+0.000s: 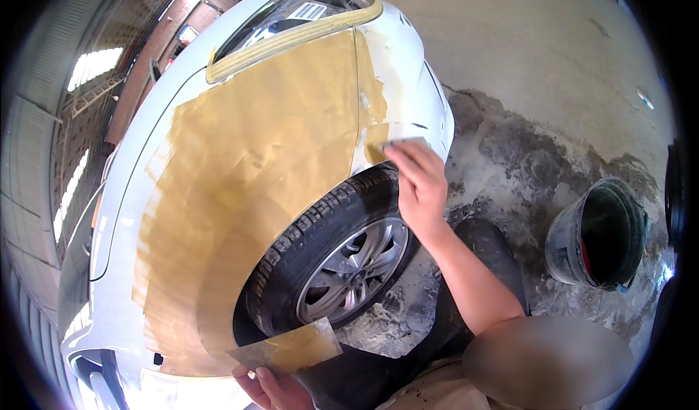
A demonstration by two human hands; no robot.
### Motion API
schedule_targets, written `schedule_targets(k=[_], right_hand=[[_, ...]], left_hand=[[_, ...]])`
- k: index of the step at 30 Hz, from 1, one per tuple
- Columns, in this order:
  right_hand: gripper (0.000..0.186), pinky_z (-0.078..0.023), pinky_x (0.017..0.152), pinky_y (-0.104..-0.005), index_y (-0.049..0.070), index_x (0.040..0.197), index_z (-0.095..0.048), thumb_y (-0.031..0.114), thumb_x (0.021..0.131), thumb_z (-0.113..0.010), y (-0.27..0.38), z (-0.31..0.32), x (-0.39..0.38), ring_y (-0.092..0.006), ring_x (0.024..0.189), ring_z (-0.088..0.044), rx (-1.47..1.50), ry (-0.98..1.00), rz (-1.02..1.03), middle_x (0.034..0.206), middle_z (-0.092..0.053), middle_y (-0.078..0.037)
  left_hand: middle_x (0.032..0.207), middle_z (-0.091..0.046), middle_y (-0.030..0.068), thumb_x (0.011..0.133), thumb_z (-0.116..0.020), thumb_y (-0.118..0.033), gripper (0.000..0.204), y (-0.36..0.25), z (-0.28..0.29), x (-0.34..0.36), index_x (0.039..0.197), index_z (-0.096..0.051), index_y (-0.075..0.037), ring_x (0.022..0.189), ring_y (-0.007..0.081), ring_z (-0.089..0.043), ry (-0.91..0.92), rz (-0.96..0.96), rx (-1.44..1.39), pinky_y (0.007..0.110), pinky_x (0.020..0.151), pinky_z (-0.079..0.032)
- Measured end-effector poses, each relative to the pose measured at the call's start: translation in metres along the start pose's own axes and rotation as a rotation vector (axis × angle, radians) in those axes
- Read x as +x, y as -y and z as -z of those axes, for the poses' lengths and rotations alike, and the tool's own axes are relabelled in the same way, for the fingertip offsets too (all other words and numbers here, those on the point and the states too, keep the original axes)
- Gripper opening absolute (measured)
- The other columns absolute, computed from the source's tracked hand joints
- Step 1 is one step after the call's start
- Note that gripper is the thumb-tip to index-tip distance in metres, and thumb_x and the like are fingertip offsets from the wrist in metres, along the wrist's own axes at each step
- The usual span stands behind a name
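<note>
A white car [402, 60] fills the middle, its side panel widely coated with tan body filler [255, 133]. My right hand [422, 184] is at the bodywork just above the wheel arch, fingers pinched on a thin, flat filler spreader [418, 141] that is mostly hidden. Beside its fingertips lies a small filler patch [376, 138]. Low in the view, my left hand [271, 391] grips a flat rectangular mixing plate [320, 339] by its edge. Tan filler is smeared across that plate, which lies in front of the tyre's lower part.
The wheel [355, 273] with its dark tyre [273, 282] is close to both hands. A dark bucket [564, 239] stands on the wet, stained concrete floor [502, 155] at right. Masking tape [291, 40] borders the car window. My bent knee [486, 253] is beside the wheel.
</note>
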State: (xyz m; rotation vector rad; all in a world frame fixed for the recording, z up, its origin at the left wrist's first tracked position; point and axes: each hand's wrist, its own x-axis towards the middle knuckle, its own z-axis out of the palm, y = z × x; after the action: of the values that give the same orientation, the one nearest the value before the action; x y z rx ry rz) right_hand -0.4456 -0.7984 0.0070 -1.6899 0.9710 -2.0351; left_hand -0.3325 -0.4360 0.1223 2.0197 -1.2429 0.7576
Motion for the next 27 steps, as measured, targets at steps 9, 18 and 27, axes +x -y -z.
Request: schedule_targets(k=[9, 18, 27], right_hand=[[0.051, -0.046, 0.099, -0.0431, 0.013, 0.120, -0.074, -0.011, 0.076, -0.065, -0.010, -0.019, -0.029, -0.0345, 0.112, -0.062, 0.000, -0.055, -0.043, 0.118, -0.070, -0.009], [0.033, -0.047, 0.103, -0.0354, 0.003, 0.119, -0.073, -0.009, 0.092, -0.058, 0.007, 0.072, -0.039, -0.0219, 0.115, -0.064, 0.370, 0.087, -0.524, 0.120, -0.072, -0.010], [0.046, -0.042, 0.108, -0.0472, -0.001, 0.144, -0.052, 0.006, 0.099, -0.057, 0.047, 0.138, 0.050, -0.0251, 0.127, -0.056, 1.418, 0.063, -1.157, 0.134, -0.062, -0.014]], left_hand=[[0.105, -0.058, 0.0232, 0.097, -0.060, 0.003, 0.022, -0.004, 0.000, -0.006, 0.118, -0.053, 0.006, 0.085, 0.0341, -0.060, 0.044, 0.025, 0.058, 0.042, 0.069, -0.051], [0.129, -0.059, 0.0142, 0.105, -0.054, -0.016, 0.034, -0.061, -0.021, 0.036, 0.134, -0.049, -0.001, 0.116, 0.0233, -0.059, -0.102, 0.575, -1.084, 0.039, 0.101, -0.049], [0.121, -0.062, 0.0126, 0.105, -0.050, -0.011, 0.027, -0.097, -0.033, 0.075, 0.131, -0.046, -0.005, 0.110, 0.0225, -0.063, 0.203, 0.542, -1.283, 0.038, 0.096, -0.053]])
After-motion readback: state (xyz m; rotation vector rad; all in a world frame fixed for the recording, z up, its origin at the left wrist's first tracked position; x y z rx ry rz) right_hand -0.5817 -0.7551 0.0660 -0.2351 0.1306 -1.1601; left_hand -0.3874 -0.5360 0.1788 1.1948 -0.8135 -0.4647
